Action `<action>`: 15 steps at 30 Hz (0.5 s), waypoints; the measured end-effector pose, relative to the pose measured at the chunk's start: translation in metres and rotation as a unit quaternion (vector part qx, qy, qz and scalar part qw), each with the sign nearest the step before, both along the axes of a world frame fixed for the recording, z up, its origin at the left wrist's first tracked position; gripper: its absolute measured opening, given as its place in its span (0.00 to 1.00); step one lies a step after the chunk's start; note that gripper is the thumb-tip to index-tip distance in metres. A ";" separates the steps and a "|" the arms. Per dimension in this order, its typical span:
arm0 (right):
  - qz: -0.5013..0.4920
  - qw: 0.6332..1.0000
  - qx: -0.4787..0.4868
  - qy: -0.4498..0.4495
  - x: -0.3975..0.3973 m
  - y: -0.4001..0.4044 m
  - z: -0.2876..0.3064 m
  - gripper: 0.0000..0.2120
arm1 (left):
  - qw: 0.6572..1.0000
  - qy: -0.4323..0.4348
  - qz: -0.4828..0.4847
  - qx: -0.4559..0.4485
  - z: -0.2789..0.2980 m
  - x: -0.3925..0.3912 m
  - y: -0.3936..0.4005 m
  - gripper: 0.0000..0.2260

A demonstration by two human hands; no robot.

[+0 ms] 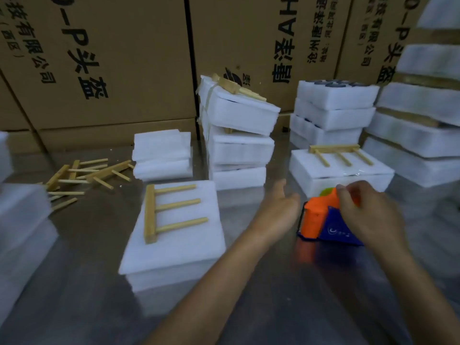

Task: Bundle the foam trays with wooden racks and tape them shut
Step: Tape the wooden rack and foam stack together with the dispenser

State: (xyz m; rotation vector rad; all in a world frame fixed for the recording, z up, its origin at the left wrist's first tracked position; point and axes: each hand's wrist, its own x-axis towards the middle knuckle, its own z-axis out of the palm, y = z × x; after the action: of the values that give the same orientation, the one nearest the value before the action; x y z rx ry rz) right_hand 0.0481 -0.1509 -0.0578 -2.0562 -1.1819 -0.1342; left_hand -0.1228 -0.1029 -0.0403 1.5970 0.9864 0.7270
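The right hand (371, 212) is reaching forward, fingers curling over the top of an orange-and-blue tape dispenser (323, 220) sitting on the tabletop (87, 282). The left hand (276, 207) is hovering just beside it, fingers relaxed and holding nothing. Left of the arms, a foam tray stack (174, 245) is carrying a wooden rack (169, 210) with 3 prongs. Beyond the dispenser, another foam bundle (341, 173) is bearing a second rack (338, 153). Loose racks (84, 175) are lying at far left; cardboard boxes (112, 58) are standing behind.
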 end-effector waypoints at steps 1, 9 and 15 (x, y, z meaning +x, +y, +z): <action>-0.006 1.000 -0.015 -0.025 0.002 -0.002 -0.008 0.15 | 0.999 -0.014 0.006 -0.040 -0.011 0.012 0.001 0.19; -0.020 0.988 0.053 -0.147 0.013 0.003 -0.037 0.20 | 0.989 -0.089 0.011 -0.115 -0.039 0.023 0.005 0.13; 0.048 0.985 0.123 -0.111 0.017 0.000 -0.034 0.14 | 0.996 -0.072 -0.027 -0.042 -0.042 0.015 0.000 0.15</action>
State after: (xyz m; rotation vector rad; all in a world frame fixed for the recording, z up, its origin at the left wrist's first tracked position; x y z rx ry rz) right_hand 0.0652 -0.1512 -0.0913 -1.7979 -1.3244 -0.4502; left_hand -0.1080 -0.1033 -0.0826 1.4714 0.8553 0.7418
